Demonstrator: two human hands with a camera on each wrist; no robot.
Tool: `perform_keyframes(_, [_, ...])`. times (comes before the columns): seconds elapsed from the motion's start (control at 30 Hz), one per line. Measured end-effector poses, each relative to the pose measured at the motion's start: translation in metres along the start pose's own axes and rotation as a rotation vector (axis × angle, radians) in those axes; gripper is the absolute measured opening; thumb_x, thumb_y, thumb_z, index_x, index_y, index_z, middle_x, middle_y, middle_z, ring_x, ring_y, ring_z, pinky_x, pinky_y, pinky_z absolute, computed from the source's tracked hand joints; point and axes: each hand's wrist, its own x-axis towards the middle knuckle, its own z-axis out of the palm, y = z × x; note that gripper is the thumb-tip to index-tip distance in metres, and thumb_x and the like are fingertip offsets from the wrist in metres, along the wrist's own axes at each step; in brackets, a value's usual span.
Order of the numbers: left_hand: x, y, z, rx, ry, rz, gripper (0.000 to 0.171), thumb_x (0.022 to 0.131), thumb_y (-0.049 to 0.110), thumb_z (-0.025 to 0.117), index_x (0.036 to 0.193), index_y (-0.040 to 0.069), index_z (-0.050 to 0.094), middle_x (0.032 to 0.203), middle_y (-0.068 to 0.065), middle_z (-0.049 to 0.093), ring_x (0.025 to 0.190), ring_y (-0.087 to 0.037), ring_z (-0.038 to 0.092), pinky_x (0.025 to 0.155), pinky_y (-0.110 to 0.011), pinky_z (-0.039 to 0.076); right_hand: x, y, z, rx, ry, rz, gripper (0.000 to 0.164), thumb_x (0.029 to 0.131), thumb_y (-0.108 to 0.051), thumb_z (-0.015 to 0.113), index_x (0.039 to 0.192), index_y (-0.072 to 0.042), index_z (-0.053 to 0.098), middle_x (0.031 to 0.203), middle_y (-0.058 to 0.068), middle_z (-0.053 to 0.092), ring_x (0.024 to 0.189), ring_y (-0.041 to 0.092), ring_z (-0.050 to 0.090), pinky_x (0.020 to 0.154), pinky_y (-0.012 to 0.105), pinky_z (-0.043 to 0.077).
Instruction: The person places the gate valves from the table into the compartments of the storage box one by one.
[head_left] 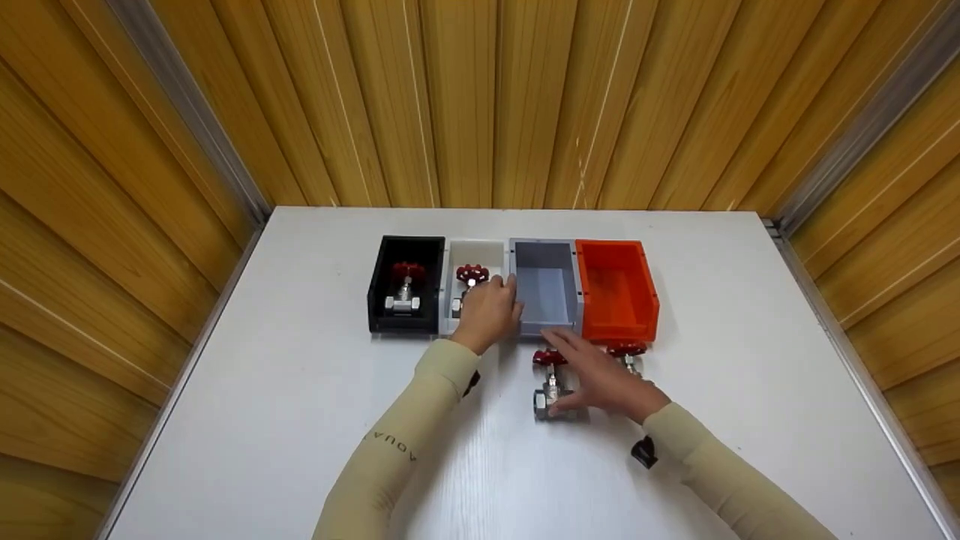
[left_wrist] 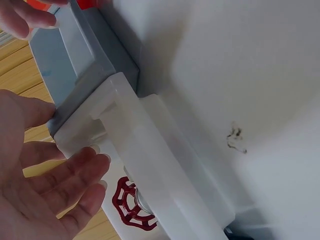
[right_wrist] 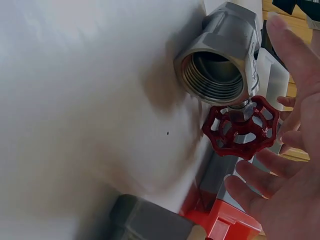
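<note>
My left hand (head_left: 491, 306) is over the front of the white bin (left_wrist: 150, 155), its thumb at the edge of the grey bin (left_wrist: 92, 47) and its fingers loosely bent. A valve with a red handwheel (left_wrist: 131, 205) sits in the white bin, partly hidden by that hand. My right hand (head_left: 600, 379) reaches over a metal gate valve (head_left: 553, 390) on the table, fingers spread near its red handwheel (right_wrist: 240, 127). The threaded opening of this valve (right_wrist: 215, 70) faces the right wrist camera. Another valve (head_left: 630, 358) lies just behind the right hand, mostly covered.
A black bin (head_left: 373, 300) at the left end of the row holds a valve (head_left: 405, 296) with a red handwheel. An orange bin (head_left: 649, 300) forms the right end. The bins stand side by side on the white table (head_left: 300, 420), with wood-patterned walls (head_left: 457, 105) around it.
</note>
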Motion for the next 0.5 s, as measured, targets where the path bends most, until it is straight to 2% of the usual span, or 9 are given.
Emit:
perform_keyframes(0.17, [0.0014,0.0003,0.0008,0.010,-0.041,-0.013,0.038,0.085,0.036,0.056,0.112,0.010,0.059,0.091,-0.009,0.063,0.064,-0.026,0.061,0.056,-0.040,0.050,-0.0034,0.0006,0.0030,-0.053,0.000,0.007,0.117,0.049,-0.057,0.079,0.145,-0.038,0.014,0.150,-0.009,0.022,0.136,0.023,0.030,0.100,0.049,0.037])
perform_keyframes(0.33, [0.0016,0.0009,0.0013,0.014,-0.043,-0.008,0.038,0.085,0.036,0.056,0.111,0.009,0.060,0.091,-0.009,0.063,0.064,-0.026,0.061,0.056,-0.040,0.050,-0.0065,-0.0001,0.0061,-0.074,-0.010,0.014,0.115,0.053,-0.049,0.081,0.143,-0.045,0.009,0.150,-0.010,0.021,0.134,0.024,0.032,0.100,0.048,0.038])
perform_keyframes(0.5, [0.0005,0.0012,0.0010,0.009,-0.026,-0.012,0.037,0.084,0.035,0.057,0.110,0.009,0.060,0.089,-0.009,0.063,0.063,-0.027,0.061,0.055,-0.041,0.050,-0.0093,-0.0029,0.0071,-0.077,-0.052,0.023,0.123,0.051,-0.044,0.084,0.140,-0.049,0.000,0.152,-0.008,0.016,0.133,0.026,0.033,0.099,0.048,0.039])
